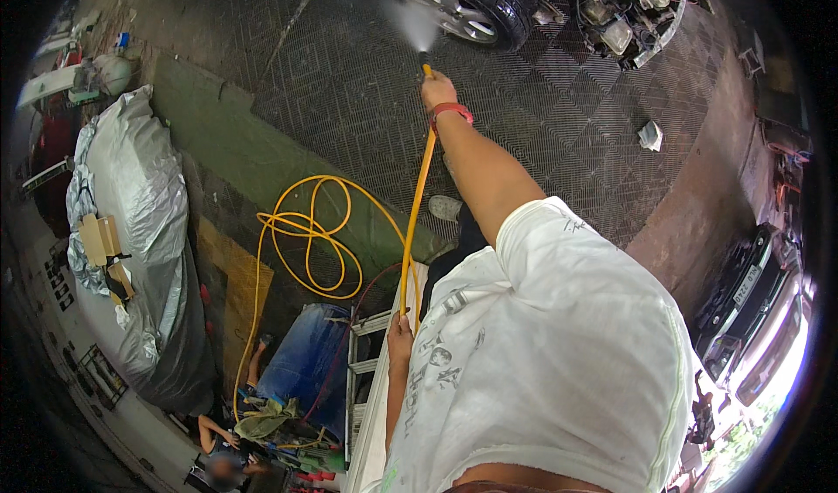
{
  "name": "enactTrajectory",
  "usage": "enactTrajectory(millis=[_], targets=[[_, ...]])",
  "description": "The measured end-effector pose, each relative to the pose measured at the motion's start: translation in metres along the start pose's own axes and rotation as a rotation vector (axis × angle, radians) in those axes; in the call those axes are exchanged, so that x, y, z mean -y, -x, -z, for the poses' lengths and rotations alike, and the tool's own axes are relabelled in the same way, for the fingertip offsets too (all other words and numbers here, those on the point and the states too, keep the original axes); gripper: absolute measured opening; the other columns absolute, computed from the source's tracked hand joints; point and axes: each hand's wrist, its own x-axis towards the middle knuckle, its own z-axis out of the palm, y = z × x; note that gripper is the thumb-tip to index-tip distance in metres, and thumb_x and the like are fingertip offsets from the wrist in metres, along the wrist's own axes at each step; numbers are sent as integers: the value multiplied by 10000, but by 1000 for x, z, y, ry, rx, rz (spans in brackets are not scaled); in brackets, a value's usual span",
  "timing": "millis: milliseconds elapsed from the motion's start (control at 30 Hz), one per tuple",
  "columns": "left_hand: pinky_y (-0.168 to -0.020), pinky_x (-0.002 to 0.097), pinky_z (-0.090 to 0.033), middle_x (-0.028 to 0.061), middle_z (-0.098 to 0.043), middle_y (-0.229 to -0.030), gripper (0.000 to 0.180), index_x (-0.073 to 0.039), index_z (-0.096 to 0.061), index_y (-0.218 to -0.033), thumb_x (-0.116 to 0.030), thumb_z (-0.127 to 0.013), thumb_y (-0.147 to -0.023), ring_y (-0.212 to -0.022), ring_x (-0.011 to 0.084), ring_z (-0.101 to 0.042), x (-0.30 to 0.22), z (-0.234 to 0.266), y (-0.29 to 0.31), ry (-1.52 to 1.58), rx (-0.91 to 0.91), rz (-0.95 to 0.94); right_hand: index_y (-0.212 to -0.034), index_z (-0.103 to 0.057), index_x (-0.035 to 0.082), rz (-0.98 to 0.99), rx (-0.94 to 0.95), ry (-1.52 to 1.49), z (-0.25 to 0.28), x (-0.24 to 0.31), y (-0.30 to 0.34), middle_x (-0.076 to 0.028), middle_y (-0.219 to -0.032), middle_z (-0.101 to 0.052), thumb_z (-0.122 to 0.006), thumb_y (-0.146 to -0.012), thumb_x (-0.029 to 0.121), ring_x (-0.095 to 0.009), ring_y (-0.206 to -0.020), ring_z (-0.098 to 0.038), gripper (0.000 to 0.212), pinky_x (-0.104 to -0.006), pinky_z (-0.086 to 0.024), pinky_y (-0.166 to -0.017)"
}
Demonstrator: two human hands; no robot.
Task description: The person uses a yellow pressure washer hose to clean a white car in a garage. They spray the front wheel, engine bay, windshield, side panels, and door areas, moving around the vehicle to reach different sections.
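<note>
My right hand (439, 92), with a red band at the wrist, reaches far forward, its fingers wrapped around the front end of a yellow hose (420, 188). A dark nozzle (425, 58) sticks out beyond the fist, and a white spray leaves it toward a car wheel (451, 13) with a silver spoked rim and black tyre. Lower down, close to my body, my left hand (400, 338) is closed around a rear stretch of the same hose. Behind it, the hose lies in loose loops on the floor.
Stripped car front parts (615, 22) stand right of the wheel. A silver cover (144, 231) drapes a large object at left, with a cardboard box (100, 238) on it. A blue drum (305, 353) and ladder (362, 366) are near my left. Another person (218, 441) is at lower left.
</note>
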Motion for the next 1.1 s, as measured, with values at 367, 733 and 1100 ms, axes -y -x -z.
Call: enactTrajectory(millis=[367, 733, 1100], targets=[[-1016, 409, -494, 219, -704, -1254, 403, -82, -636, -1380, -338, -447, -1133, -1189, 342, -672, -15, 11, -26, -4, 3, 50, -1319, -657, 6, 37, -674, -129, 82, -32, 9, -272, -1166, -733, -522, -1044, 267, -474, -1099, -696, 402, -520, -552, -939], [-688, 340, -447, 54, -529, -771, 401, -79, -618, -1397, -334, -460, -1132, -705, 156, -499, -99, 19, -12, 7, 24, -119, -1285, -711, 60, 362, -144, -225, 50, 123, 4, -273, -1170, -719, -534, -1026, 314, -469, -1120, -677, 404, -510, -530, -975], [-1038, 472, -484, 264, -674, -1331, 468, -55, -605, -1420, -375, -436, -1123, -1277, 438, -624, -86, 34, -19, -170, 40, -143, -1175, -731, -25, -63, -514, -381, 175, -66, -41, -245, -956, -752, -528, -1021, 283, -381, -871, -726, 400, -472, -546, -812]])
